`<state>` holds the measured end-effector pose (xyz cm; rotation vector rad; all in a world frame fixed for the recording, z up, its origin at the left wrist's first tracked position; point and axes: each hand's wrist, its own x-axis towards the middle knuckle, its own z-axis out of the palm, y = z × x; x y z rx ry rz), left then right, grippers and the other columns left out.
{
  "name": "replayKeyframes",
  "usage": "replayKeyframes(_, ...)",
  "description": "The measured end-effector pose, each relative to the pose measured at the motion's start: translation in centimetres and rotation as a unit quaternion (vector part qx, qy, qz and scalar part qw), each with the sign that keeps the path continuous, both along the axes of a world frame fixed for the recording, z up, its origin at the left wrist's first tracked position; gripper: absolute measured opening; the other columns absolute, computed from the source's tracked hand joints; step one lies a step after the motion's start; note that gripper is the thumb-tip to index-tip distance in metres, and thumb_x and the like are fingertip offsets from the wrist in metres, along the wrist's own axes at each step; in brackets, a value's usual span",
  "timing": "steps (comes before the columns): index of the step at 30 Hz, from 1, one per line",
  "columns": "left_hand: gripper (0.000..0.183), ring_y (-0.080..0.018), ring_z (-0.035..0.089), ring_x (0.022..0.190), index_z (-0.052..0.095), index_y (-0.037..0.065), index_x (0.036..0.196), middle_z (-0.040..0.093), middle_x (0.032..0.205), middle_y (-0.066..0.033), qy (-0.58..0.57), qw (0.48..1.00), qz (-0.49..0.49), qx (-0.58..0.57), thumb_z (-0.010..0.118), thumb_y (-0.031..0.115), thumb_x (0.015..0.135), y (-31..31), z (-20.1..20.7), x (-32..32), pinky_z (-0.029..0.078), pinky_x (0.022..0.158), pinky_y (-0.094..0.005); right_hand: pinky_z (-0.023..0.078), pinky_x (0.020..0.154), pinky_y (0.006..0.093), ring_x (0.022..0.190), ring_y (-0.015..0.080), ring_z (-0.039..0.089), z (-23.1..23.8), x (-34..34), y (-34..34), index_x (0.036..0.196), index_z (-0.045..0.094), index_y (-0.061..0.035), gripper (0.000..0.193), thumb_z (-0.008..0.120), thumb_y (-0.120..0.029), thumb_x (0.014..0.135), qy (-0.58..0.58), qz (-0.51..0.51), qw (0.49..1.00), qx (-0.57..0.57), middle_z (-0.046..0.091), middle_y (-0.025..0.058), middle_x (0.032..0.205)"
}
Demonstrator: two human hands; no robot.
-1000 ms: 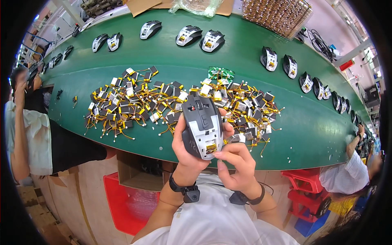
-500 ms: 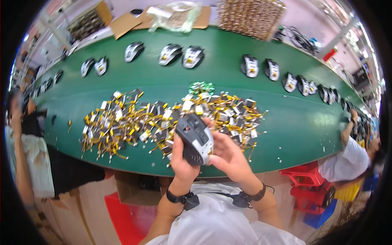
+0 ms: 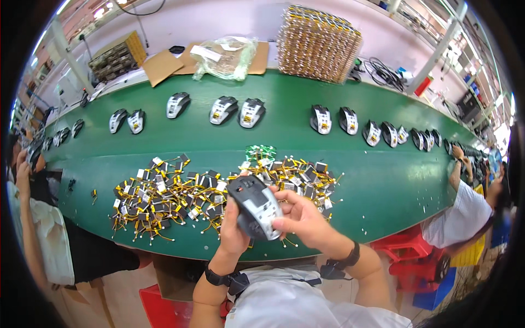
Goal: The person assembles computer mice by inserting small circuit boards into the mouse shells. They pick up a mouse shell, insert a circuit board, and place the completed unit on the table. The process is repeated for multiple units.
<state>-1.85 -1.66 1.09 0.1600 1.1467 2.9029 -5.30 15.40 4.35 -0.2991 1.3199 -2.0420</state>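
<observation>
A black-and-grey computer mouse (image 3: 255,203), its underside partly turned up, is held above the near part of the bench. My left hand (image 3: 233,232) wraps round its left side, thumb along the edge. From the right, my right hand (image 3: 306,221) presses its thumb against the mouse's pale lower side; its other fingers curl at the right edge, some hidden. Just beyond the hands lies a wide heap of small flat battery packs (image 3: 164,191) with yellow-and-black leads. Behind that heap sits a little pile of green circuit boards (image 3: 261,152).
Several mice (image 3: 252,112) stand in a row along the green bench (image 3: 180,139). A stacked block of parts (image 3: 319,45), cardboard (image 3: 162,66) and clear plastic wrap (image 3: 225,59) are at the back. Co-workers sit left and right. A red stool (image 3: 402,246) stands at right.
The view has tilted up, so the bench and mice appear lower. The mouse stays in my hands, slightly turned, and my right thumb has shifted further onto its lower side.
</observation>
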Motion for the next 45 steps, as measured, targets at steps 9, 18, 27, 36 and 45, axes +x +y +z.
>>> replayKeyframes(9, 0.054, -0.0232, 0.06, 0.115, 0.039, 0.003, 0.143, 0.055, 0.133, -0.017, -0.022, 0.955, -0.03, -0.295, 0.052, 0.029, 0.098, -10.0, 3.3, -0.8, 0.046, 0.095, -0.0332, 0.053, 0.07, 0.0253, 0.086, 0.0148, 0.067, -4.0, -20.7, 3.7, 0.118, 0.059, 0.0051, 0.041, 0.07, -0.024, 0.092, 0.099, -0.14, 0.959, 0.226, 0.068, 0.0092, 0.103)
replayKeyframes(18, 0.032, -0.0156, 0.068, 0.079, 0.066, 0.0, 0.109, 0.072, 0.093, -0.0109, -0.066, 0.739, 0.16, -0.651, 0.063, 0.023, 0.087, -25.7, -1.7, -20.6, 0.053, 0.072, -0.0297, 0.053, 0.064, 0.0463, 0.069, 0.0347, 0.068, -3.4, -23.4, 5.5, 0.08, 0.071, 0.0016, 0.054, 0.065, -0.052, 0.085, 0.436, -0.111, 0.55, 0.704, 0.066, 0.0191, 0.067)
replayKeyframes(27, 0.085, -0.0374, 0.052, 0.125, 0.037, 0.001, 0.139, 0.051, 0.136, -0.0216, -0.213, 0.52, 0.227, -0.796, 0.074, 0.048, 0.079, -26.5, -4.4, -30.4, 0.046, 0.1, -0.0475, 0.053, 0.062, 0.0306, 0.062, 0.0194, 0.067, 3.7, -8.7, 9.0, 0.094, 0.069, 0.0005, 0.028, 0.072, -0.026, 0.085, 0.398, 0.01, 0.785, 0.475, 0.069, 0.0111, 0.07)
replayKeyframes(36, 0.086, -0.0399, 0.061, 0.108, 0.04, -0.004, 0.125, 0.057, 0.121, -0.0275, -0.162, 0.626, 0.306, -0.699, 0.081, 0.048, 0.071, -24.9, -3.2, -29.1, 0.05, 0.092, -0.0454, 0.054, 0.066, 0.0322, 0.069, 0.0211, 0.07, 3.7, -12.5, 4.7, 0.095, 0.069, -0.0026, 0.024, 0.07, -0.024, 0.085, 0.474, 0.037, 0.77, 0.425, 0.071, 0.0107, 0.076)
replayKeyframes(45, 0.078, -0.0153, 0.052, 0.088, 0.032, 0.0, 0.147, 0.052, 0.107, -0.0039, 0.116, 0.977, 0.103, -0.144, 0.071, 0.033, 0.088, -16.0, 4.8, -6.6, 0.047, 0.073, -0.0298, 0.057, 0.077, 0.043, 0.086, 0.0339, 0.07, -3.9, -20.8, -6.1, 0.087, 0.075, -0.0068, 0.033, 0.076, -0.037, 0.076, 0.475, 0.074, 0.665, 0.572, 0.072, 0.0173, 0.092)
